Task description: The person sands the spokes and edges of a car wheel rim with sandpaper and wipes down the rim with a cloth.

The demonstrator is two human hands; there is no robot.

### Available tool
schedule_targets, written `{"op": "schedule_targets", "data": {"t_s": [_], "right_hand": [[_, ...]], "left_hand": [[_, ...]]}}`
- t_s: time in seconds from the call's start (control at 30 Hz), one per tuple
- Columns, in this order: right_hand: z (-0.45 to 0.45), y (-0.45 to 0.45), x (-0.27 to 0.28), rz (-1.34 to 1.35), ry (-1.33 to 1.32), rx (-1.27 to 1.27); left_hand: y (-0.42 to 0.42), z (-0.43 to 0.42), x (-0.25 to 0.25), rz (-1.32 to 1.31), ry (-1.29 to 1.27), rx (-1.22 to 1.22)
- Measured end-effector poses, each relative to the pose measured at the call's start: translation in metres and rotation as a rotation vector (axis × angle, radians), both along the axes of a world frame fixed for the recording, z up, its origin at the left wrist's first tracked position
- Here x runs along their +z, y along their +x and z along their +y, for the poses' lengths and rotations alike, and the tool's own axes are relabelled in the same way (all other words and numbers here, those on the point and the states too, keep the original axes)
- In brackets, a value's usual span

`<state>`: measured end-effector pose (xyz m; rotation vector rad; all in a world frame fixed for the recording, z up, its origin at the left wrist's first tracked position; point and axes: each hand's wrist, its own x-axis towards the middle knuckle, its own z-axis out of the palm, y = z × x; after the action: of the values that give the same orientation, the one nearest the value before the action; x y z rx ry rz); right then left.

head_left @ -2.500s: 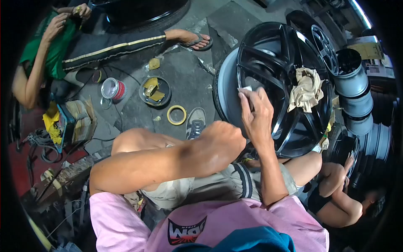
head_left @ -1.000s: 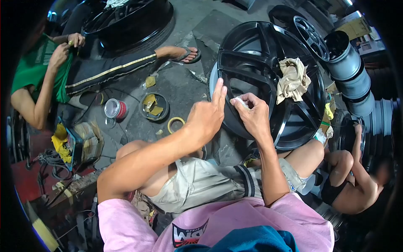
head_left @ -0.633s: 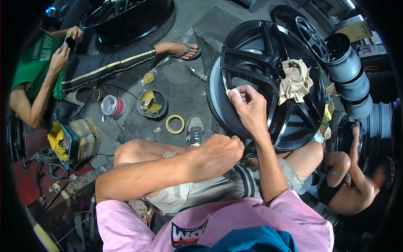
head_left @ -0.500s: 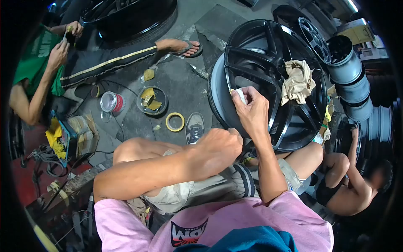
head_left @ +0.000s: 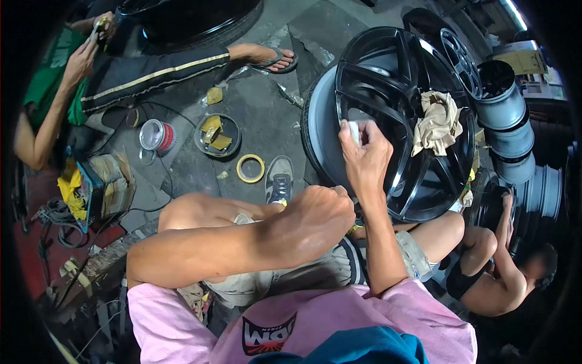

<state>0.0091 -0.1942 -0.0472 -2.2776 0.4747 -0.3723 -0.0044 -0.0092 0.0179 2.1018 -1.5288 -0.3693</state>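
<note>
A large black multi-spoke wheel rim (head_left: 379, 100) leans in front of me, its spokes facing up. My right hand (head_left: 367, 151) is closed in a pinch on a small white pad (head_left: 354, 134) at the left edge of the rim's face. My left hand (head_left: 312, 224) is curled into a fist, back upward, by the lower left edge of the wheel. Its fingertips are turned away, so what they hold, if anything, is hidden. A crumpled beige cloth (head_left: 438, 123) lies on the spokes right of my right hand.
On the floor are a yellow tape roll (head_left: 250, 168), a bowl (head_left: 233, 147) with yellowish pieces, and a tin (head_left: 157, 134). A person in green (head_left: 51, 97) sits at left, another person (head_left: 506, 267) crouches at right. Silver wheel barrels (head_left: 506, 112) are stacked at right.
The view has shifted slightly, so the wheel and cloth sit further right. My right hand has moved a little along the rim edge, and the white pad stands more upright. My left fist stays closed.
</note>
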Motion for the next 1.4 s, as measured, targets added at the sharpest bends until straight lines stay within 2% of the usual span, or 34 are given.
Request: {"op": "schedule_targets", "data": {"t_s": [0.1,0.27,0.37,0.5,0.67,0.8,0.87,1.07,1.2,1.3,1.4], "right_hand": [[0.001,0.008,0.0,-0.091,-0.017,0.052],[0.0,-0.007,0.001,0.018,-0.003,0.023],[-0.003,0.013,-0.007,-0.104,-0.062,0.071],[0.0,-0.004,-0.004,-0.078,-0.021,0.043],[-0.002,0.007,-0.006,-0.124,-0.049,0.063],[-0.001,0.005,-0.005,-0.156,-0.051,0.1],[0.0,-0.007,-0.005,-0.049,-0.031,0.019],[-0.001,0.012,-0.009,-0.146,-0.018,0.064],[0.003,-0.007,-0.004,-0.049,-0.018,0.012],[-0.001,0.014,-0.005,-0.095,-0.052,0.072],[0.002,0.009,-0.002,-0.071,-0.044,0.035]], "left_hand": [[-0.002,-0.002,-0.004,0.006,-0.075,0.018],[0.001,-0.001,0.001,-0.009,0.021,0.0],[0.0,-0.004,0.001,0.014,0.044,-0.03],[-0.002,-0.002,-0.005,-0.04,0.001,0.021],[0.003,-0.004,0.003,0.062,0.015,-0.03],[0.003,-0.004,0.003,0.048,0.044,-0.032],[0.003,-0.003,0.002,0.049,0.011,-0.047],[-0.001,-0.005,0.0,0.044,-0.036,-0.039],[0.003,-0.005,0.004,0.077,0.028,-0.082],[-0.001,-0.01,0.0,0.048,-0.011,-0.071],[-0.008,-0.011,-0.004,-0.03,0.007,0.041]]}}
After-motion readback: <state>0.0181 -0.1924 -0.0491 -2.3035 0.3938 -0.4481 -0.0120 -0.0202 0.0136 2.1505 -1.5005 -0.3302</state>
